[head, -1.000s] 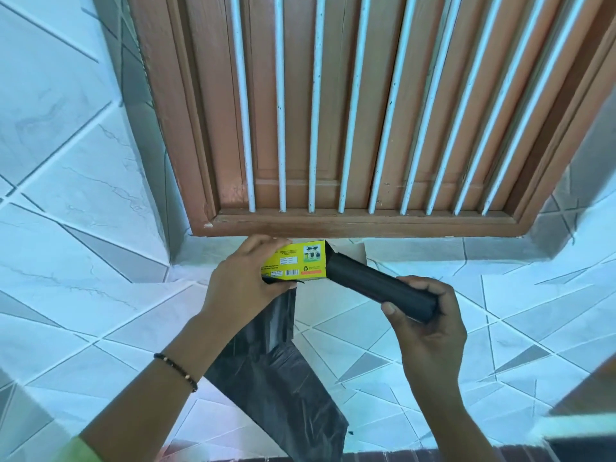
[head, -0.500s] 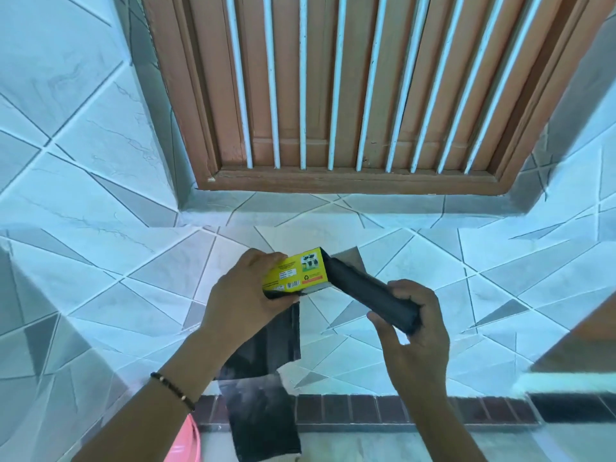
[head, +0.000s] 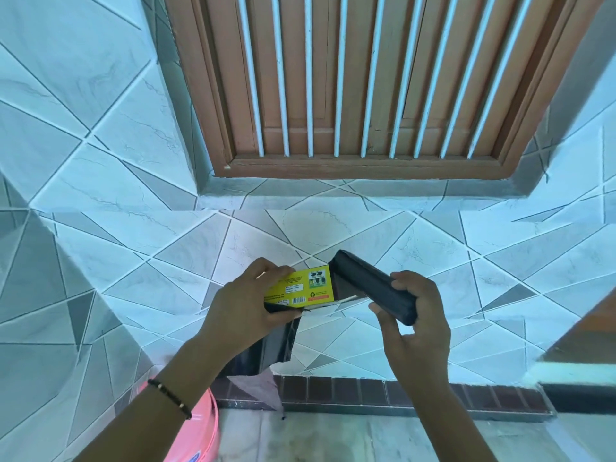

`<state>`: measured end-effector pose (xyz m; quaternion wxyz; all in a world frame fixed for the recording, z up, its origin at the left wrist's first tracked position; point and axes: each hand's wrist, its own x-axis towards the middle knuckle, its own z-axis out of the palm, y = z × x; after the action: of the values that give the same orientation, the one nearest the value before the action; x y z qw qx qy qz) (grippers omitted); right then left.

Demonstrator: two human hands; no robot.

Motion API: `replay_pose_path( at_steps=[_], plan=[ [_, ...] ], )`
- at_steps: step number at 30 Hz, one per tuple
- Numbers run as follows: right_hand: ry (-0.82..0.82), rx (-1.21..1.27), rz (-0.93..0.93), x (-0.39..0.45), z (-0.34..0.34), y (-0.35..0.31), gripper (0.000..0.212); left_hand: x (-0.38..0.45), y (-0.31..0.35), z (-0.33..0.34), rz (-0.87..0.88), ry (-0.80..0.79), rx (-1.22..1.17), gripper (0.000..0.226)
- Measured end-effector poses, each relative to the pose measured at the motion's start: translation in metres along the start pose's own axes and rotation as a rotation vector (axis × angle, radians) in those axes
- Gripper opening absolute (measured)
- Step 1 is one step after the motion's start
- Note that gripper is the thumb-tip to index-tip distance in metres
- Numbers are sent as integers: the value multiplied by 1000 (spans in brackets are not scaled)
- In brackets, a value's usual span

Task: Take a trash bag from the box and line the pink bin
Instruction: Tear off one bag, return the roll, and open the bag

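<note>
Black bag roll (head: pixel 373 285) gripped in right hand (head: pixel 415 323).

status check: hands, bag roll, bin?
Left hand grips yellow cardboard box, loose black plastic bag hanging below. Right hand grips black bag roll, angled at box mouth. Pink plastic bin unlined, lower left. Nothing blocking.

We see box (head: pixel 301 289): yellow printed card, slight sheen. Bag roll (head: pixel 375 290): black plastic film, smooth, soft gloss. Hanging bag (head: pixel 266 348): thin, glossy film. Bin (head: pixel 203 425): pink glossy plastic. Wall tiles (head: pixel 100 181): glazed, marbled. Window frame (head: pixel 360 168): brown matt wood.
</note>
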<state>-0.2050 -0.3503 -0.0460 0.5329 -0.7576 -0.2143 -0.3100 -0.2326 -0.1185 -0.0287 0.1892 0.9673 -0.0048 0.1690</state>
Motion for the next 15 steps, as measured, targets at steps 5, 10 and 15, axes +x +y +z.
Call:
replay_pose_path(
  at_steps=[5,10,15],
  plan=[
    [-242,-176,-298,-2,8,-1,41,-2,-8,-2,-16,27,-99,64],
    [-332,234,174,1,19,-26,44,-9,-28,-12,6,-14,-110,64],
    [-109,572,599,-12,54,-35,34,-5,-27,-25,89,15,-37,61]
  ],
)
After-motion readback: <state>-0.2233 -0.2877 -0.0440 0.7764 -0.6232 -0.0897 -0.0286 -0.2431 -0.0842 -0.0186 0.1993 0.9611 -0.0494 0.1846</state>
